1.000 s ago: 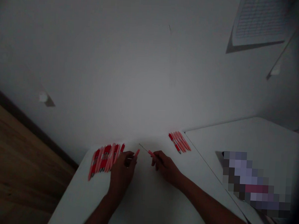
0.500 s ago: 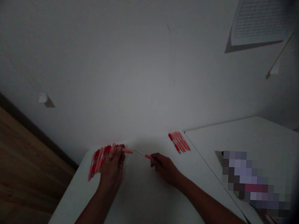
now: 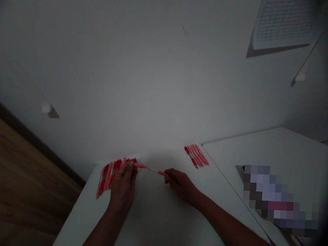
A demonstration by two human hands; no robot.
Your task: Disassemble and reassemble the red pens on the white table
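My left hand [image 3: 124,181] is closed around one pink pen barrel half [image 3: 141,166], whose end points right. My right hand [image 3: 180,183] pinches the other pink barrel half [image 3: 161,173], from which a thin pale refill [image 3: 152,170] sticks out to the left. The refill's tip meets the opening of the left half, and a length of refill shows between the two. Under and beside my left hand lies a row of red and pink pens [image 3: 106,177], partly hidden by it. Beyond my right hand is a smaller row of pens [image 3: 197,156], one red and several pink.
The white table [image 3: 158,225] meets a grey wall [image 3: 155,82] at its far edge. On the right, past a seam, a blurred-out object [image 3: 275,202] lies on another white tabletop [image 3: 267,150]. A wooden panel [image 3: 20,178] stands at left; a printed sheet [image 3: 284,24] hangs above.
The two pen halves have come closer together. The refill's tip, just short of the left half before, is now at its opening, and less refill shows between my hands.
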